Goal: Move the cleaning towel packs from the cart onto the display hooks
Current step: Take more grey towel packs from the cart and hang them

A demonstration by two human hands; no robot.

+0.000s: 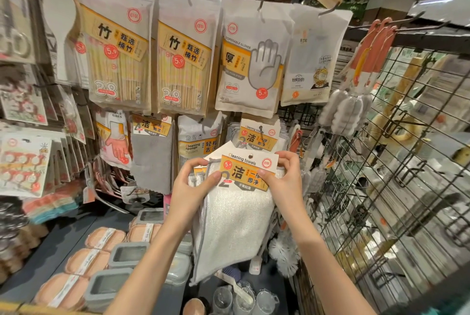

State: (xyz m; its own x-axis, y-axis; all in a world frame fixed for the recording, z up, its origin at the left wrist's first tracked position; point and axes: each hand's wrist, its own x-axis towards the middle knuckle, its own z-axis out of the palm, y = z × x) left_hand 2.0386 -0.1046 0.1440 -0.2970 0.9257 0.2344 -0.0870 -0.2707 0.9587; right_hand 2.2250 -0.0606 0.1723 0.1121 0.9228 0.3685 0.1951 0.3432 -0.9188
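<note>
Both hands (pixel 239 182) pinching a towel pack (pixel 234 223) labelled "Cleaning towels", "5.9".

we see both bare forearms reaching up and forward, converging. our left hand (pixel 194 182) has its fingers curled and its thumb pressed flat in a pinch. our right hand (pixel 284 174) mirrors it, fingers hooked over, thumb underneath.

The towel pack (pixel 241 187) near the middle carries a card with "Cleaning towels", a red "5.9" sticker, "CFO!" and a big "2". Far above, the glove bag (pixel 251 68) reads "DISPOSABLE GLOVES" and "5.9" — the two chopstick bags (pixel 117 55) show "38" and "5.9". The sponge bag (pixel 197 141) says "Cleaning sponge".
</note>
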